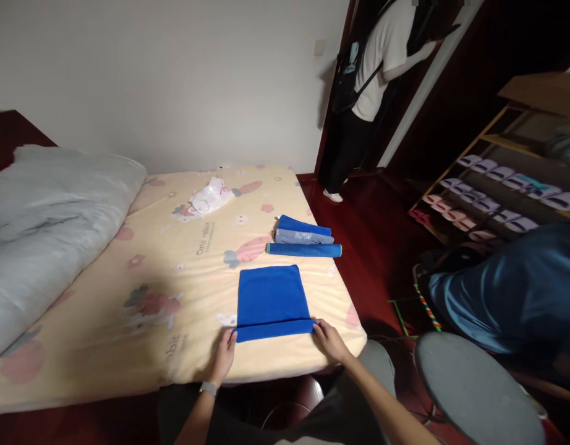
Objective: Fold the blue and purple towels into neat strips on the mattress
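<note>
A blue towel [272, 298] lies flat on the cream printed mattress [150, 272], its near edge folded over into a narrow strip. My left hand [224, 356] pinches the left end of that strip. My right hand [330, 340] grips the right end. Both hands have fingers closed on the fold. Beyond the towel, near the bed's right edge, lies a small pile of rolled towels [303, 237], two blue and one grey.
A grey quilt [44, 228] is bunched at the left. A white plastic bag [211, 196] lies at the far side. A person [382, 80] stands in the doorway. A shoe rack [498, 191] with slippers, a blue bag [512, 290] and a grey stool [475, 389] stand at the right.
</note>
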`<act>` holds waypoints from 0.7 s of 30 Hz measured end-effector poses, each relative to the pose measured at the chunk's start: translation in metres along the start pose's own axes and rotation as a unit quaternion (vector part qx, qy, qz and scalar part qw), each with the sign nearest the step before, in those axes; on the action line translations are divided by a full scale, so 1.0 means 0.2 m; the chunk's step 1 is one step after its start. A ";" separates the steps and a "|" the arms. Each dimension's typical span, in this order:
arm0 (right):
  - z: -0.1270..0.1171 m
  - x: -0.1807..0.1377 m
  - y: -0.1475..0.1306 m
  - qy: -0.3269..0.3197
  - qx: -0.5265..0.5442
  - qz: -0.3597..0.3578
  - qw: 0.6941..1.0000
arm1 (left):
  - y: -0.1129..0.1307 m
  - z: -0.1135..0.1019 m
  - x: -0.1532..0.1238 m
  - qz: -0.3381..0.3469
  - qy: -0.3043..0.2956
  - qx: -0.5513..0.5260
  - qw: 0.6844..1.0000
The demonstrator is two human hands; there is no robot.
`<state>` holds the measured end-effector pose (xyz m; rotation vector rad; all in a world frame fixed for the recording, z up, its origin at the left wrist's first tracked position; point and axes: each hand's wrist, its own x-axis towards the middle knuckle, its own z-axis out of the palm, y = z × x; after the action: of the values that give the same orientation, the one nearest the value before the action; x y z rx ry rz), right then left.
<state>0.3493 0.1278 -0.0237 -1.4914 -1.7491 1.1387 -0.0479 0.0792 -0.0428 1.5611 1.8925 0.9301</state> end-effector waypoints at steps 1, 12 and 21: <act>0.00 0.01 0.00 0.003 -0.010 0.005 1.000 | 0.00 0.00 0.01 0.012 0.011 0.019 1.000; 0.07 0.02 0.05 0.055 -0.204 0.003 0.977 | 0.05 0.04 -0.05 0.072 0.074 0.197 0.975; 0.10 -0.01 -0.02 0.119 -0.272 0.014 0.955 | 0.07 0.01 -0.08 0.115 0.096 0.246 0.958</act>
<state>0.3311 0.1204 -0.0305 -1.8800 -1.9613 0.4665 -0.0340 0.0655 -0.0342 2.0799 2.2362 0.7595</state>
